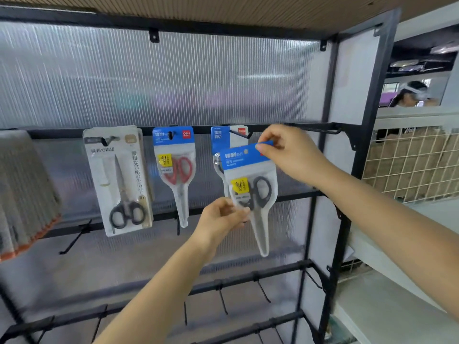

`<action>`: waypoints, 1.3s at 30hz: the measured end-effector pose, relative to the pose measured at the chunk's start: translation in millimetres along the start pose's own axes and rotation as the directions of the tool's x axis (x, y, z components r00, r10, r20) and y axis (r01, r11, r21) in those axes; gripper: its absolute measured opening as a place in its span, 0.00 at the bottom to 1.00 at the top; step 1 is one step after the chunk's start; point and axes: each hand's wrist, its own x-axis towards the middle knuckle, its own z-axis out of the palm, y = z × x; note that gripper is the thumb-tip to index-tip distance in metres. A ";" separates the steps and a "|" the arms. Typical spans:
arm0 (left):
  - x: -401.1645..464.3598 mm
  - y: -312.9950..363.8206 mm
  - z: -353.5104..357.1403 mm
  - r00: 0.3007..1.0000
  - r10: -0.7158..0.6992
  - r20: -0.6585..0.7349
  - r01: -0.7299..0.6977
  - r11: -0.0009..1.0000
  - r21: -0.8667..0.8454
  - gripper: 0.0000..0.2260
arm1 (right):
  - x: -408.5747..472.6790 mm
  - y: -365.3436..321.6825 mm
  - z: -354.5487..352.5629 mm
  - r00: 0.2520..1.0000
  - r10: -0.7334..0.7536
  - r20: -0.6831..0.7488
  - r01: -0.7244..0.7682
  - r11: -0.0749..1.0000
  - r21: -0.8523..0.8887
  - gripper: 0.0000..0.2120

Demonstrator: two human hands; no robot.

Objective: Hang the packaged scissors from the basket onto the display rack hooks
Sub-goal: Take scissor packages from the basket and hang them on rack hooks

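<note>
Head view shows the display rack (357, 155) with its top rail of hooks, three packs already hanging there. Both hands hold a packaged scissors (248, 189) just in front of the rightmost hung pack (223, 137). The right hand (288, 155) pinches its blue header; the left hand (223, 214) fingers grip its lower left edge. Its long axis runs nearly upright, tip down, tilted slightly. Hanging seems under way; next, the header hole must meet the hook (239, 135).

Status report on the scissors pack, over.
Both hands pinch the black scissors pack: right hand at header, left hand lower edge. Not yet on hook. Another pack already hangs there.
</note>
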 end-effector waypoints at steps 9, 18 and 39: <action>8.1 1.2 16.9 0.999 0.008 -0.034 -0.010 0.998 -0.062 0.05 | 21.4 -0.6 -12.5 0.998 0.044 -0.043 -0.040 0.994 0.098 0.08; 11.1 0.8 15.6 0.997 -0.004 -0.074 -0.003 0.995 -0.103 0.05 | 27.6 12.1 -8.5 0.984 0.157 -0.081 -0.146 0.981 0.131 0.06; 66.2 -10.1 13.9 0.956 -0.041 -0.289 0.056 0.997 0.044 0.09 | 53.9 52.9 28.1 0.986 -0.110 -0.125 0.097 0.990 -0.104 0.04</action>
